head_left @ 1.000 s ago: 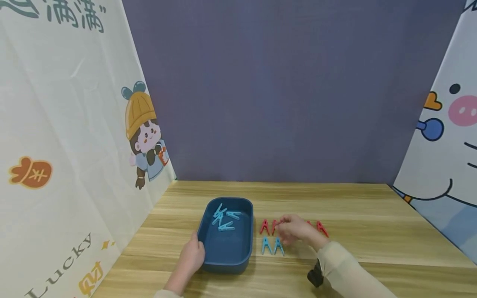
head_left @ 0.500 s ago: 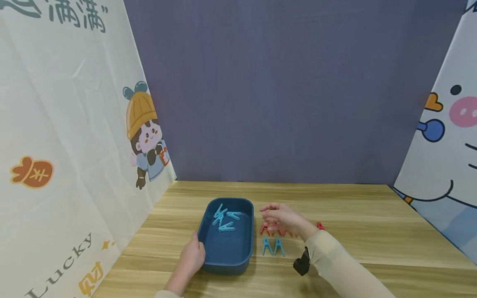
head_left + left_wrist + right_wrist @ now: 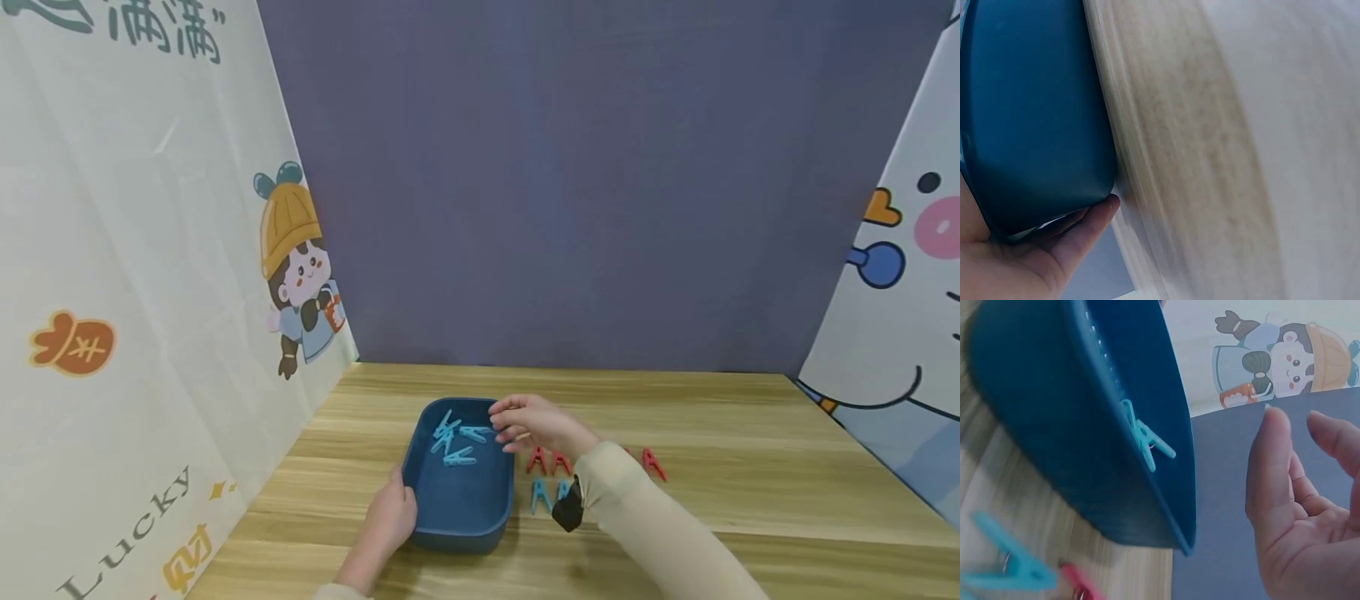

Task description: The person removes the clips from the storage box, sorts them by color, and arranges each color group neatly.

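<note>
My left hand grips the left side of a dark blue plastic bin. In the left wrist view, the left hand wraps the bin's end. Several light blue clothespins lie inside, toward the far end. Over the bin's far right rim hovers my right hand. The right wrist view shows that hand with thumb and fingers apart and nothing between them. A blue clothespin shows inside the bin there.
Right of the bin, several red clothespins form a row on the wooden table, partly hidden by the right arm. Nearer stand two blue clothespins, one mostly covered by the black device at the right wrist. A dark panel closes the back.
My right hand has risen from the clothespin rows and moved left to the bin's far right rim. The left hand keeps its hold on the bin.
</note>
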`<state>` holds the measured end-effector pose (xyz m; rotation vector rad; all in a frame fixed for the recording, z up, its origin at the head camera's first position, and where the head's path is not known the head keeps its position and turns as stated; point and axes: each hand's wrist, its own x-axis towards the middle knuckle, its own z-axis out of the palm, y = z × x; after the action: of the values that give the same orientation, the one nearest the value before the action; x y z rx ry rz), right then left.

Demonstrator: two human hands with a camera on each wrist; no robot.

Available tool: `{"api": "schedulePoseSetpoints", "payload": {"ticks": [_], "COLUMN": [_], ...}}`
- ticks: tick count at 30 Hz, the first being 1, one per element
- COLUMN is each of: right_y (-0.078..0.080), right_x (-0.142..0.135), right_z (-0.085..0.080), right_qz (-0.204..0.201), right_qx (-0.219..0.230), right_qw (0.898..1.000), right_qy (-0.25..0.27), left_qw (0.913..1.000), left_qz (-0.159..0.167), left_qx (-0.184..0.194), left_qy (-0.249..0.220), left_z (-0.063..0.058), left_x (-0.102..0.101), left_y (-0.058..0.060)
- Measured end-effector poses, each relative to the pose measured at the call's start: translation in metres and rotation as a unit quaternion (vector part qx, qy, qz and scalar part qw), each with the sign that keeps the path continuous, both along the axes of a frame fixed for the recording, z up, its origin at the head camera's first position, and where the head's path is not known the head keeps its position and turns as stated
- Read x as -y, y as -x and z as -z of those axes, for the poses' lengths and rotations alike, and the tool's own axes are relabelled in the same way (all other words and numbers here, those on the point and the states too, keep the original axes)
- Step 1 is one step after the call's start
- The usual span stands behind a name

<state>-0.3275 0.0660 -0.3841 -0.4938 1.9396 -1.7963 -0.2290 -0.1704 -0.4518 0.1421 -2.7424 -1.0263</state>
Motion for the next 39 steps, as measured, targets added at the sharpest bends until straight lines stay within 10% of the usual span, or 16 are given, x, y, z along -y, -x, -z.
{"api": "schedulePoseSetpoints", "payload": {"ticks": [17,39], "right_y": [0.011,0.029], "right_x": [0.047,0.089], "right_z": [-0.015,0.021], "right_qz": [0.011,0.065], "right_qx": [-0.011,0.008], "right_qw": [0.999,0.997], "right_qy": [-0.031,-0.041], "left_qw": [1.0,0.9998], "left_qz": [-0.004,-0.009], "left_qx": [-0.004,-0.012], "left_qy": [-0.001,-0.013], "left_z": [0.001,0.003], "left_x": [-0.001,-0.005], "left_y": [0.001,0.001]}}
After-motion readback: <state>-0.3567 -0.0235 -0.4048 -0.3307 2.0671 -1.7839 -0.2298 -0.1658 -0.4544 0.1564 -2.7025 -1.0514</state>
